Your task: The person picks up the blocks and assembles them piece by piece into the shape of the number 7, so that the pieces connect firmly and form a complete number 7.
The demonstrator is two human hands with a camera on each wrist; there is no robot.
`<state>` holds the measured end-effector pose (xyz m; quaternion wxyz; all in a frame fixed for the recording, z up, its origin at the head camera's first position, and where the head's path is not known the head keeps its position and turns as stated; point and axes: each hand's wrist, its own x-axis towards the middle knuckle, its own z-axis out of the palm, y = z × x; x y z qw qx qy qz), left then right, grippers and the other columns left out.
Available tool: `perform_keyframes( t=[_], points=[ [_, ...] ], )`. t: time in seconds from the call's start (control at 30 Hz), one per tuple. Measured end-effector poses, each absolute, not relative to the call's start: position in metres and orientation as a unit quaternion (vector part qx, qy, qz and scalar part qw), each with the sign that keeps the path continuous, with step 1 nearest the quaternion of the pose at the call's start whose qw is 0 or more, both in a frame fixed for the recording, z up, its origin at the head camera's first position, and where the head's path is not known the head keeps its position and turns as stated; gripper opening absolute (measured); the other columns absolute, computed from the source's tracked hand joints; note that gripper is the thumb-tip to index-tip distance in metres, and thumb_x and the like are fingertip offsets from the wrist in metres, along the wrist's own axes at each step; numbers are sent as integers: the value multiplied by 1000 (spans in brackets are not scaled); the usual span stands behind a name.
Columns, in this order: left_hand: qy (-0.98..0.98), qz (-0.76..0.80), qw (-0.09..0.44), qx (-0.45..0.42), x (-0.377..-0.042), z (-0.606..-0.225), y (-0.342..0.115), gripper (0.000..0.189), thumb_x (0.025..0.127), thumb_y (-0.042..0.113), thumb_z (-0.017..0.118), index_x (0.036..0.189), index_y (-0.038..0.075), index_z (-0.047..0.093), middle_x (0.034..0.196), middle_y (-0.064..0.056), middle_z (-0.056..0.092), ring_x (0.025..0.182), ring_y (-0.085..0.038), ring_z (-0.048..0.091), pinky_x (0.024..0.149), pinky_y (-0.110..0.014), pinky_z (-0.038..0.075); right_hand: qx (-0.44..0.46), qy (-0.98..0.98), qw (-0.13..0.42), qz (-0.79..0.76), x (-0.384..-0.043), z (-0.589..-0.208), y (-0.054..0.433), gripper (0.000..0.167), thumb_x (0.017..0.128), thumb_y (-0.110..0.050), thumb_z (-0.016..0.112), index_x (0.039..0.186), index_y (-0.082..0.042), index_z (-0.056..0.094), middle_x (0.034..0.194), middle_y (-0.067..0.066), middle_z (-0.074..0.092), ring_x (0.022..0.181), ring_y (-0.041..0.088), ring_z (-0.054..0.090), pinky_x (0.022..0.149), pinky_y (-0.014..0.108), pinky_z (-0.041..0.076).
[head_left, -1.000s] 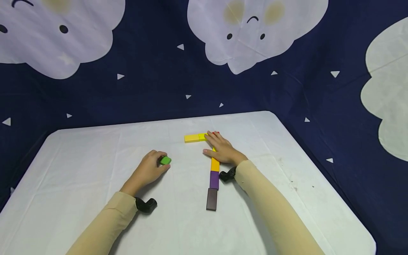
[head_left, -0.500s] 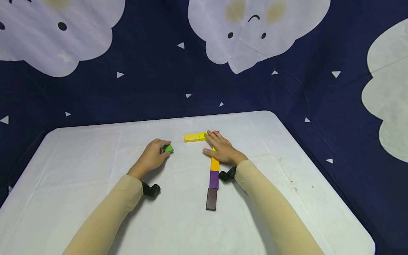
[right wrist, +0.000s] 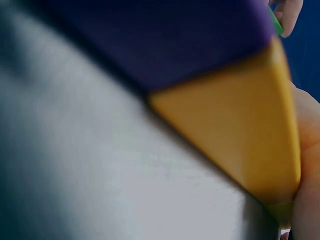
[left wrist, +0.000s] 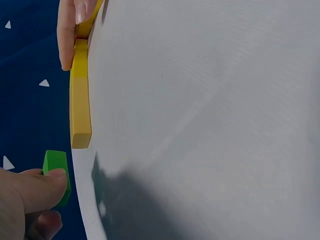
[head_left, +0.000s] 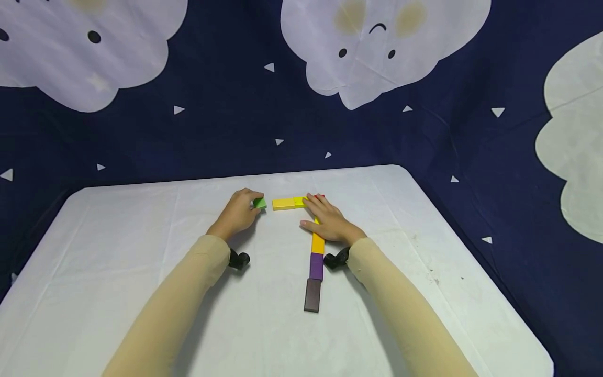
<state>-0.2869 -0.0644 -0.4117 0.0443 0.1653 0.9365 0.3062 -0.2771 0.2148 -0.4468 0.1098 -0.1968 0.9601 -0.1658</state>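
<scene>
My left hand (head_left: 237, 213) pinches a small green block (left wrist: 56, 160) between thumb and fingers. It is held just left of a row's end, with a narrow gap to a pale yellow block (head_left: 283, 204). A bright yellow block (head_left: 299, 202) joins that one on its right. My right hand (head_left: 330, 220) rests with fairly straight fingers over the corner of the L-shaped row, partly hiding a red block (head_left: 321, 196) and a yellow one. From the corner toward me run an orange-yellow block (right wrist: 235, 125), a purple block (head_left: 316, 266) and a dark brown block (head_left: 312, 295).
The blocks lie on a white-covered table (head_left: 118, 251) with rounded corners. Behind it hangs a dark blue cloth (head_left: 226, 120) with clouds and small triangles. Black wrist cameras (head_left: 239, 259) sit at both cuffs; the right one is close beside the purple block.
My left hand has carried the green block away from me and slightly right, up to the left end of the row. The right hand and the other blocks have stayed put.
</scene>
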Motion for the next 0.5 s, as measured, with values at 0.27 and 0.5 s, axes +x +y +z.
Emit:
perform_keyframes(
  t=[0.27, 0.5],
  points=[
    [937, 301, 51, 170, -294, -416, -53, 42, 94, -1, 60, 136, 1, 57, 137, -19, 55, 131, -36, 48, 114, -47, 37, -195, 960, 112, -166, -277, -446, 215, 76, 100, -60, 42, 161, -25, 13, 169, -8, -1, 156, 20, -7, 123, 54, 8],
    [937, 304, 61, 158, -297, -419, -49, 43, 94, -1, 60, 137, 3, 57, 140, -17, 54, 133, -34, 47, 115, -45, 36, -195, 960, 112, -164, -278, -447, 214, 76, 100, -60, 42, 161, -25, 13, 169, -7, 0, 156, 21, -7, 123, 54, 8]
  ],
)
